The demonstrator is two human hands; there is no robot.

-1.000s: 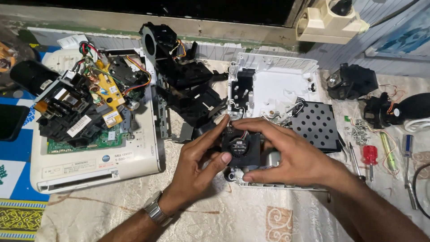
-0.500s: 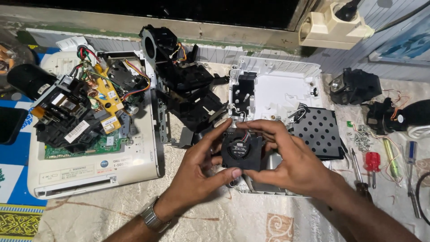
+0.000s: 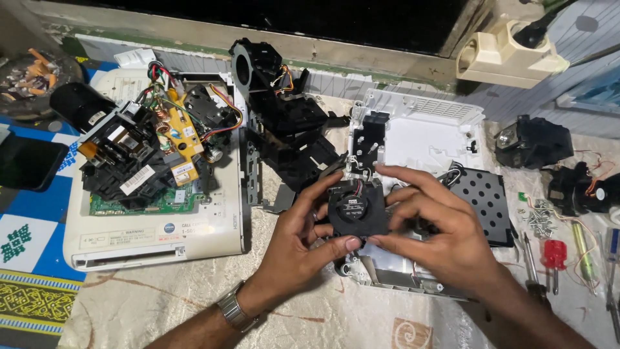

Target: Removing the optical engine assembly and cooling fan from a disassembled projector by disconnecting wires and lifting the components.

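Fan: small black blower fan (image 3: 357, 209) held at centre, above the white housing shell (image 3: 426, 139).
Left hand (image 3: 303, 242): gripping the fan's left edge.
Right hand (image 3: 439, 226): fingers pinching its right side.
Far left: opened projector chassis (image 3: 155, 194).

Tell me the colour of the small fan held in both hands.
Black fan, with thin red and dark wires at its top; the head view shows it.

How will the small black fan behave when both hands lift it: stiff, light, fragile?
The black fan looks like a rigid plastic frame, so probably stiff. The left hand and right hand hold it by fingertips, suggesting lightness. Its thin wires look fragile.
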